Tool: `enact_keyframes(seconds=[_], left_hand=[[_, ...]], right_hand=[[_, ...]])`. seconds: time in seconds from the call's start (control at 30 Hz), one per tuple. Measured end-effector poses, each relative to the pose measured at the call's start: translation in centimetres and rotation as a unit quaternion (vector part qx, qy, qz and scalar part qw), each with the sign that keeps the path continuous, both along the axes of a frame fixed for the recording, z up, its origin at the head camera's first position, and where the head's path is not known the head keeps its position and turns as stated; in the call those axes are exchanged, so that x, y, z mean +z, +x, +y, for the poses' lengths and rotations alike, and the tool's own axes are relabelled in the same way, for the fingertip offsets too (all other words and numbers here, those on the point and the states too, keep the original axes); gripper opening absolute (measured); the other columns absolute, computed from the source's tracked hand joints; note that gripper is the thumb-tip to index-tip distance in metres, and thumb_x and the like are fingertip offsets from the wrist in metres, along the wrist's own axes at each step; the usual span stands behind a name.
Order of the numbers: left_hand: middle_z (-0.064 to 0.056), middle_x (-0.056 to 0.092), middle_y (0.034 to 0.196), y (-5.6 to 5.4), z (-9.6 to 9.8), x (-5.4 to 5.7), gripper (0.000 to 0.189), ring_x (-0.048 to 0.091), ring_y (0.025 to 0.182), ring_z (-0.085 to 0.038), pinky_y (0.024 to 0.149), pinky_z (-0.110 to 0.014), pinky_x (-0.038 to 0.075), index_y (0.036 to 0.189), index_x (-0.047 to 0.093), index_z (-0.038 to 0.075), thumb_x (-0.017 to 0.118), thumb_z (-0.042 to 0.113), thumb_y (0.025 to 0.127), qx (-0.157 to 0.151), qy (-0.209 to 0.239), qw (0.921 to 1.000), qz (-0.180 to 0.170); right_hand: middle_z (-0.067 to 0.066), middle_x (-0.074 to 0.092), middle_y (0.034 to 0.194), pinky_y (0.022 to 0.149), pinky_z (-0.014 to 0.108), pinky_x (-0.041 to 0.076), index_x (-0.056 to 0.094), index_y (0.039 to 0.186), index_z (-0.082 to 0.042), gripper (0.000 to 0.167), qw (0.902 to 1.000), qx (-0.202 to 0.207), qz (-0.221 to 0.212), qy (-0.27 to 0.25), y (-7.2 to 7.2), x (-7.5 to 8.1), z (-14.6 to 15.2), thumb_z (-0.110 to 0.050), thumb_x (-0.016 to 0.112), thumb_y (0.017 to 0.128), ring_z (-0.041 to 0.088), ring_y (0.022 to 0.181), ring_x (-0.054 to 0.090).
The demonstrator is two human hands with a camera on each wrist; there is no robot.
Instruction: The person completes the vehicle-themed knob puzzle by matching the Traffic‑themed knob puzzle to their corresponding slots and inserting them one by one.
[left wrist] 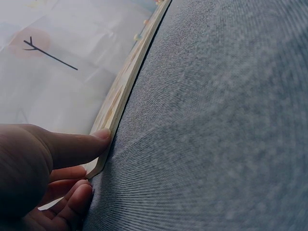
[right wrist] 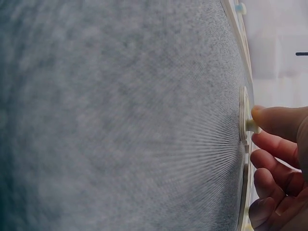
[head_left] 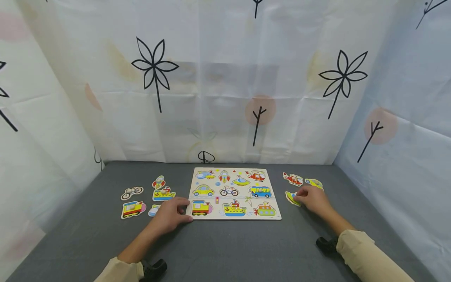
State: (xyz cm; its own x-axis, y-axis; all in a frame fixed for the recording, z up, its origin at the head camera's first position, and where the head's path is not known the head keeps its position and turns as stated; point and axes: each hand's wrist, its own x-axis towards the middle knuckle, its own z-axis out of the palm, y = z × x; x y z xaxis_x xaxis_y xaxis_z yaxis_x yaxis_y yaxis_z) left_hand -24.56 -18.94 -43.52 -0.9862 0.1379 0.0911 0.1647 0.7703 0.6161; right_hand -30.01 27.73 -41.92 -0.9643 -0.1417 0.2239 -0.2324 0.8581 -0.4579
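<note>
A wooden puzzle board [head_left: 218, 200] printed with vehicles lies flat in the middle of the table. My left hand [head_left: 170, 214] holds its near left corner, the thumb [left wrist: 79, 147] on the front edge and the other fingers at the left side. To the right of the board, my right hand [head_left: 314, 199] pinches the small knob [right wrist: 251, 126] of a yellow-green flying saucer puzzle piece [head_left: 291, 199] between thumb and forefinger. That piece appears to be down at the table surface. Just beyond it are a red helicopter piece [head_left: 293, 179] and a yellow-green car piece [head_left: 313, 182].
Left of the board lie a bicycle piece [head_left: 132, 193], a train piece [head_left: 133, 210], a rocket piece [head_left: 159, 182], a ship piece [head_left: 163, 194] and a blue piece [head_left: 154, 210] partly behind my left hand. Patterned white curtains [head_left: 218, 82] border the grey table [head_left: 232, 250].
</note>
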Motion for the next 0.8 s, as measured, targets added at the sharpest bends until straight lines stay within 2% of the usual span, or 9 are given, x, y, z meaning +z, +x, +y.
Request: enact_keyframes(seconds=[0.27, 0.47, 0.8], left_hand=[[-0.008, 0.064, 0.116, 0.2, 0.1, 0.3, 0.049, 0.056, 0.080, -0.015, 0.071, -0.032, 0.048, 0.117, 0.069, 0.004, 0.086, 0.014, 0.072, -0.002, 0.000, 1.0000, 0.002], [-0.008, 0.064, 0.116, 0.2, 0.1, 0.3, 0.049, 0.056, 0.080, -0.015, 0.070, -0.031, 0.048, 0.117, 0.069, 0.003, 0.086, 0.014, 0.072, -0.002, 0.000, 1.0000, 0.003], [-0.008, 0.064, 0.116, 0.3, 0.2, 0.3, 0.050, 0.057, 0.081, -0.014, 0.071, -0.032, 0.048, 0.117, 0.069, 0.004, 0.087, 0.014, 0.071, 0.000, -0.002, 1.0000, 0.004]], right_hand=[[-0.001, 0.064, 0.073, 0.062, 0.035, 0.043, 0.071, 0.080, -0.005, 0.012, 1.0000, -0.001, -0.006, 0.002, -0.1, 0.3, -0.3, -0.016, 0.077, 0.080, 0.014, 0.068, 0.054], [0.002, 0.066, 0.077, 0.065, 0.037, 0.045, 0.072, 0.085, -0.003, 0.015, 1.0000, 0.002, 0.000, 0.009, -0.7, 0.4, -0.7, -0.016, 0.076, 0.081, 0.019, 0.071, 0.058], [0.007, 0.067, 0.082, 0.071, 0.042, 0.047, 0.071, 0.092, 0.001, 0.018, 0.9998, -0.013, -0.008, -0.012, -1.7, 0.7, -2.4, -0.015, 0.074, 0.084, 0.025, 0.079, 0.061]])
